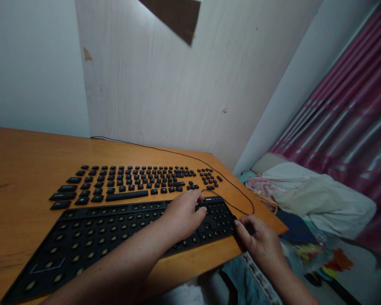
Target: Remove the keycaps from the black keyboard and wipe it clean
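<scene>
A black keyboard base (95, 237) with its keycaps off lies slanted along the desk's front, pale round spots showing at the key positions. My left hand (184, 214) reaches across its right half. Its fingers and thumb are bent together over the base near the top edge; what they hold, if anything, is hidden. At the base's right end, my right hand (262, 241) is closed, thumb and forefinger pinching the edge. Behind the base, loose black keycaps (131, 178) are laid out in keyboard order, with a long space bar (127, 195) in the front row.
A thin black cable (165, 150) runs along the back of the wooden desk (19, 169) and loops down at the right. A pale board wall (165, 84) stands behind. Right of the desk are heaped cloths (320, 203), plastic bags and a pink curtain (346, 106).
</scene>
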A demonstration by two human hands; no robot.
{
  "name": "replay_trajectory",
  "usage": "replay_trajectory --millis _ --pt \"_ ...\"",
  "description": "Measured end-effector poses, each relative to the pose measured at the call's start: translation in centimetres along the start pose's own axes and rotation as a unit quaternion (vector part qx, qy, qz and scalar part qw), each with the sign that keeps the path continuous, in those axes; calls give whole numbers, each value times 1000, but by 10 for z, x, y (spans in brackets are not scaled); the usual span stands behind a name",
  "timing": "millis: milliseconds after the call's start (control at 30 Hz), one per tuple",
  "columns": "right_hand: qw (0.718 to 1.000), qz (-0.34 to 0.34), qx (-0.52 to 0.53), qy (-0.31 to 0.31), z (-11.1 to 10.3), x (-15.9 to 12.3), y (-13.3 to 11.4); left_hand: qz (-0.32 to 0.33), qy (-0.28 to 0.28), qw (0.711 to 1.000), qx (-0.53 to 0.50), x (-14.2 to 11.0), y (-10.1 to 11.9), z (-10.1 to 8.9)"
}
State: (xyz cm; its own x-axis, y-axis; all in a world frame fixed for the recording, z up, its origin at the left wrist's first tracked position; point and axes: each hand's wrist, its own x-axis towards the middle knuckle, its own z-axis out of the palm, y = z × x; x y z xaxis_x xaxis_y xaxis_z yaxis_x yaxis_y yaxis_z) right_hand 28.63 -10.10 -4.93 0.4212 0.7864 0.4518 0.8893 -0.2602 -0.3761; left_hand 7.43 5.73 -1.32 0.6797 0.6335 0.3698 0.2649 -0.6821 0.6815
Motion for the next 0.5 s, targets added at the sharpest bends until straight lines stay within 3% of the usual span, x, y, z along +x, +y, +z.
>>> replay_trajectory --millis 167,267,500 --pt "997 4 46 62 -4 4 -8 -2 5 1000 -31 0 0 2" --pt "994 -22 72 81 0 9 -27 -10 2 994 -112 1 4 2" --pt "973 -174 141 56 23 22 -75 -97 -46 940 -325 6 12 0"
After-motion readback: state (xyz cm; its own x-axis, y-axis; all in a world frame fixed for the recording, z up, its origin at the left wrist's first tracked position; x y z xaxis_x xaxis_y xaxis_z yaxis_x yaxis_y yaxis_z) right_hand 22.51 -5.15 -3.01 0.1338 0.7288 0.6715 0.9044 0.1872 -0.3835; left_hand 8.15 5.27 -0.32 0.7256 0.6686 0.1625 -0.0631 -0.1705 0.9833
